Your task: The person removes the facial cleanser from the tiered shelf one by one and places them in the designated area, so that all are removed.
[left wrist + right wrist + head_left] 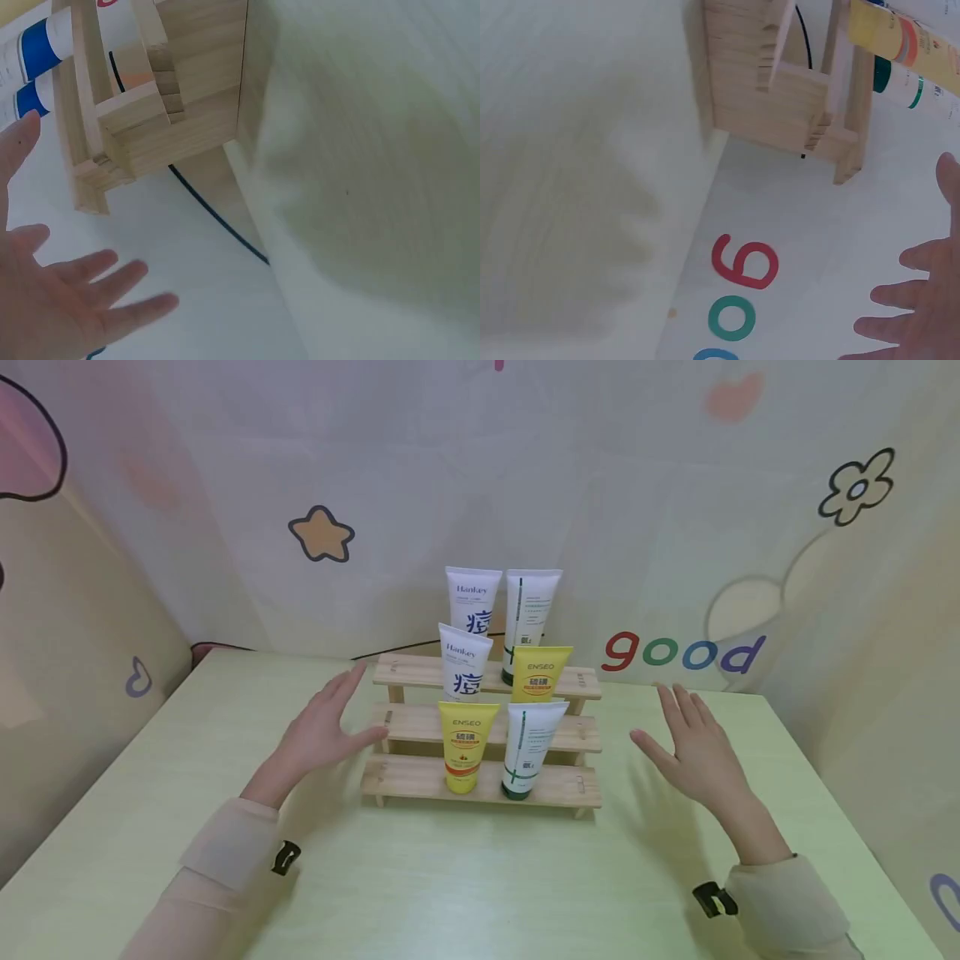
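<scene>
A three-tier wooden stand (405, 724) holds two squeeze tubes on each step. White Hankey tubes stand at left on the top (474, 589) and middle (465, 652) steps, a yellow ENSEO tube (467, 735) at left on the bottom. Down the right side are a white tube with green print (532, 593), a yellow tube (542, 667) and another white-green tube (532, 739). My left hand (318, 731) hovers left of the stand, fingers spread, thumb toward its steps. To the right, my right hand (697, 756) is likewise held up with extended fingers. Neither hand holds anything.
The stand rests on a pale table (450, 885). Behind it hangs a printed cloth (375, 468) with a star, a flower and the word "good", and similar cloth borders both sides. A dark cord (217, 216) runs behind the stand.
</scene>
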Tool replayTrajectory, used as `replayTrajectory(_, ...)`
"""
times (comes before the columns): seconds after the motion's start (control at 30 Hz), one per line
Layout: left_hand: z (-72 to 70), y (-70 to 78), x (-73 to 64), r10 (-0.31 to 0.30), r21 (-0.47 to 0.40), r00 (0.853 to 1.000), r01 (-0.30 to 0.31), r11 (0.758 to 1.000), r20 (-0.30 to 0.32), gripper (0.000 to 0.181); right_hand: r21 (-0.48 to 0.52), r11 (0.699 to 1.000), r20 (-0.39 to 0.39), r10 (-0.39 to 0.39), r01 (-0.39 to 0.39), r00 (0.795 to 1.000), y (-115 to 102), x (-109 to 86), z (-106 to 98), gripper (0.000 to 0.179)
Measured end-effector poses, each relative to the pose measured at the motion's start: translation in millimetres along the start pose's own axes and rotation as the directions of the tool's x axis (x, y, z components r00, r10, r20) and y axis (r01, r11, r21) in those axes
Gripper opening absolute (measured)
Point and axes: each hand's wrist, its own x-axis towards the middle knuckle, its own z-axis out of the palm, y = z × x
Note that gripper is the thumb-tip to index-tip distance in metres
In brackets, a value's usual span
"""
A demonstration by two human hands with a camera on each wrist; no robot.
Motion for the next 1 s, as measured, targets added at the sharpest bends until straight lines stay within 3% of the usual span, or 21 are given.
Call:
replayTrajectory(0.17,7.6,-9.7,13.1,0.052,-0.216,0.996,-0.037,0.976,0.065,0.089,0.149,0.989,0.003,-0.014,0.013,1.0,-13,13.2,-8,0.076)
replayTrajectory(0.27,11.9,-11.6,15.7,0.04,-0.275,0.994,-0.011,0.961,0.101,0.085,0.213,0.977,-0.002,-0.024,0.023,1.0,-19,22.9,-12,0.073)
replayTrajectory(0.4,14.0,-10.9,15.6,0.024,-0.271,0.992,0.01,0.962,0.121,0.082,0.302,0.953,-0.022,-0.028,0.034,0.999,-28,34.7,-20,0.069)
replayTrajectory(0.5,14.5,-11.5,15.3,0.035,-0.262,0.993,-0.005,0.965,0.112,0.081,0.396,0.918,-0.035,-0.015,0.027,0.999,-35,44.3,-28,0.065)
replayTrajectory(0.8,15.3,-8.1,15.9,0.037,-0.3,0.99,0.006,0.954,0.138,0.081,0.648,0.761,-0.022,0.032,-0.011,0.999,-53,77.4,-49,0.057)
replayTrajectory(0.9,15.2,-6.8,16.5,0.031,-0.307,0.988,0.017,0.952,0.149,0.081,0.678,0.734,-0.007,0.041,-0.026,0.999,-59,86.9,-55,0.057)
replayTrajectory(1.0,15.3,-5.9,17.1,0.032,-0.322,0.987,0.022,0.947,0.16,0.081,0.682,0.731,-0.002,0.034,-0.023,0.999,-65,94.8,-59,0.057)
